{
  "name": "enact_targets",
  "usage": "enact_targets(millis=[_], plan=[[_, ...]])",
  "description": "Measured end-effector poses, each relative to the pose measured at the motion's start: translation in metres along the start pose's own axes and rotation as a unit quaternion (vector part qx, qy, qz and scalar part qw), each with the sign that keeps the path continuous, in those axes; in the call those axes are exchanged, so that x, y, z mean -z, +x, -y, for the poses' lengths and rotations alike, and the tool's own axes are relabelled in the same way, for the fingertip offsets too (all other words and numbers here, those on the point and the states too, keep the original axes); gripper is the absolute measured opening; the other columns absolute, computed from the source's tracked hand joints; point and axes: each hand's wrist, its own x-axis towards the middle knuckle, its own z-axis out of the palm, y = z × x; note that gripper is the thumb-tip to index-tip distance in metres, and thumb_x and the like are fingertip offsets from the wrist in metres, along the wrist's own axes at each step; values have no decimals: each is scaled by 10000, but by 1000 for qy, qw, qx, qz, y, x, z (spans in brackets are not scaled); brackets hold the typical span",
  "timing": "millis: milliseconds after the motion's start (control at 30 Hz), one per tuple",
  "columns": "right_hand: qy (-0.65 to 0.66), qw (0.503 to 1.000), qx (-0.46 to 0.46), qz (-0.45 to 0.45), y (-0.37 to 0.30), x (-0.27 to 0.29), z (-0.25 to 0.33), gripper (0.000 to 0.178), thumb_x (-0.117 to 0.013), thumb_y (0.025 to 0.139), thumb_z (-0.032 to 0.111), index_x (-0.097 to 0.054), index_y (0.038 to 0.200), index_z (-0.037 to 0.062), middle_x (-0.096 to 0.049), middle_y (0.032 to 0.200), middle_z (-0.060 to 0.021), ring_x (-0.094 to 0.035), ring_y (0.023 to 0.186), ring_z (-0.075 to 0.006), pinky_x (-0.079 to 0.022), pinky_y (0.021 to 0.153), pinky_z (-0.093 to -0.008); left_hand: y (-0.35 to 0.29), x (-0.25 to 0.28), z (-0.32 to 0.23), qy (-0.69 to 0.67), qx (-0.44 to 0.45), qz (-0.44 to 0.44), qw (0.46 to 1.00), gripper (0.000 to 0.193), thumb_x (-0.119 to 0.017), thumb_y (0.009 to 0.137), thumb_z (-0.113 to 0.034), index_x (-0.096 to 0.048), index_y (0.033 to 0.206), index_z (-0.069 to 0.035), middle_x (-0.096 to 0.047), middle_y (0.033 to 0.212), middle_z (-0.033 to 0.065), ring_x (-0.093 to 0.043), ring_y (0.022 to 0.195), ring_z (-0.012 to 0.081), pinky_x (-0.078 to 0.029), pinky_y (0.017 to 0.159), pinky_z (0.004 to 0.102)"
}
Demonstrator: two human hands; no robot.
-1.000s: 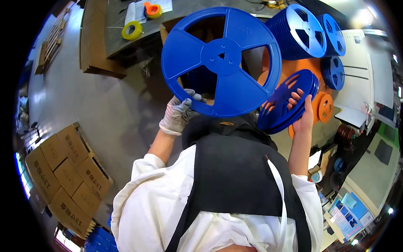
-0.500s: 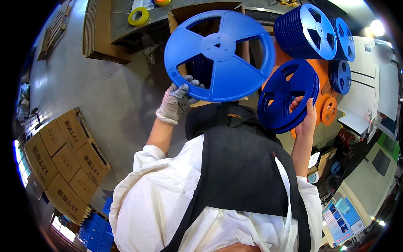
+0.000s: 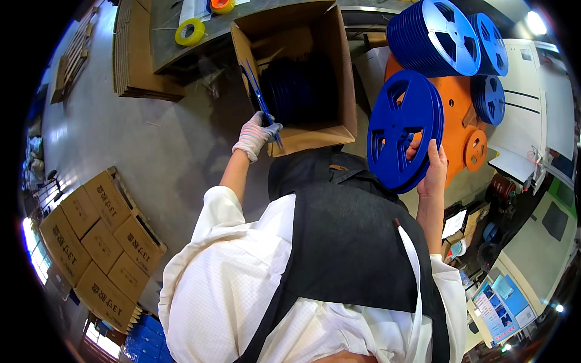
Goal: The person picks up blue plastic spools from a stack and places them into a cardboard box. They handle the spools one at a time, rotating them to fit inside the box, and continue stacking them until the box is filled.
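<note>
Grey floor (image 3: 175, 139), open carton (image 3: 311, 141). Left hand (image 3: 255, 135): gloved fingers pinch thin blue reel (image 3: 257, 91), edge-on at carton's left side. Right hand (image 3: 432, 172): fingers grip windowed deep-blue reels (image 3: 402, 126), right of carton.

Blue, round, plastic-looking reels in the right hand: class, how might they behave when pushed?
The blue reels are probably light for their size, given wide cutouts; likely stiff, since they appear flat; perhaps apt to roll on their circular rims.
</note>
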Motion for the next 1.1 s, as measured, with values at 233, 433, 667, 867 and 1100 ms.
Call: enact_targets(millis=[233,433,667,867,1100], plan=[[10,999,52,0,-7,6,3,361,-476,994,344,-542,1150,25,-636,862,-95,-619,706,-159,-535,649,-299,47,-20,-1,177,43,-69,981,657,-765,768,-363,-505,1284,-50,-605,1201,193,-587,1113,296,-458,932,359],[218,972,85,31,-9,18,14,505,-428,995,426,-467,1265,2,-575,804,-74,-504,599,-137,-441,566,-260,36,-29,-38,241,-244,-214,915,685,-600,892,-376,-317,1446,-89,-378,1446,206,-371,1321,391,-334,1083,427],[477,854,-6,208,-11,9,-6,526,-446,989,417,-440,1277,-23,-535,762,-74,-455,563,-113,-399,526,-245,-50,-52,-187,377,-482,-262,746,619,-511,905,-452,-454,1351,-26,-420,1409,219,-356,1313,429,-200,1119,544],[486,842,-75,221,-21,-8,-22,525,-473,982,404,-439,1284,-24,-523,773,-76,-465,574,-111,-405,521,-244,-109,-140,-194,336,-565,35,753,626,-534,881,-441,-444,1376,-68,-424,1426,190,-372,1349,325,-245,1137,442],[523,831,-57,180,-29,19,-16,512,-486,979,378,-447,1287,-29,-525,800,-71,-468,596,-116,-411,535,-243,10,18,-35,409,-122,-155,891,619,-298,980,-501,-393,1419,-74,-333,1494,154,-311,1377,318,-266,1130,385]])
